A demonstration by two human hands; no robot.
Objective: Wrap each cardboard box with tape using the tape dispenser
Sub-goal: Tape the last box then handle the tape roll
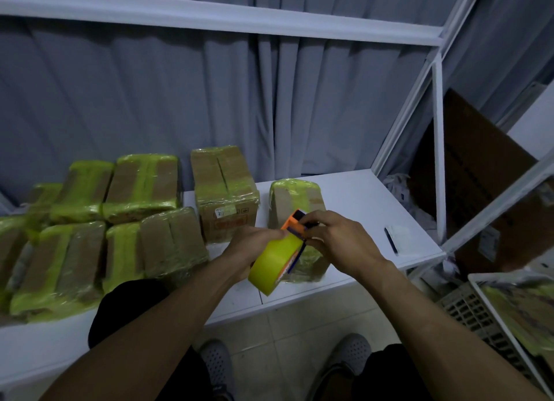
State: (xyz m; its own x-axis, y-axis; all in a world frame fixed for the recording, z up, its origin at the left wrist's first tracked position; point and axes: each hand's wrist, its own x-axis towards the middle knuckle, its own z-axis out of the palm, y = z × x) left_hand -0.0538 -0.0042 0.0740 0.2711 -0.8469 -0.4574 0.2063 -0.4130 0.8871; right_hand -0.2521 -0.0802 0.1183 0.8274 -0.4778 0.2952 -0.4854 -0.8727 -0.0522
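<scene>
I hold an orange tape dispenser (293, 222) with a yellow-green tape roll (274, 264) above the white table (356, 200). My left hand (254, 245) grips the roll from the left. My right hand (332, 236) pinches the dispenser's dark front end. Right under and behind both hands lies a cardboard box (295, 200) wound in yellow-green tape. A taller cardboard box (224, 188) with tape bands stands just left of it. Several taped boxes (90, 236) are piled at the left.
A white card and dark pen (394, 237) lie near the table's right edge. A white shelf frame (437, 149) rises at the right, with a large brown carton (479, 173) behind it. A crate (515, 319) with taped boxes sits low right. Grey curtain hangs behind.
</scene>
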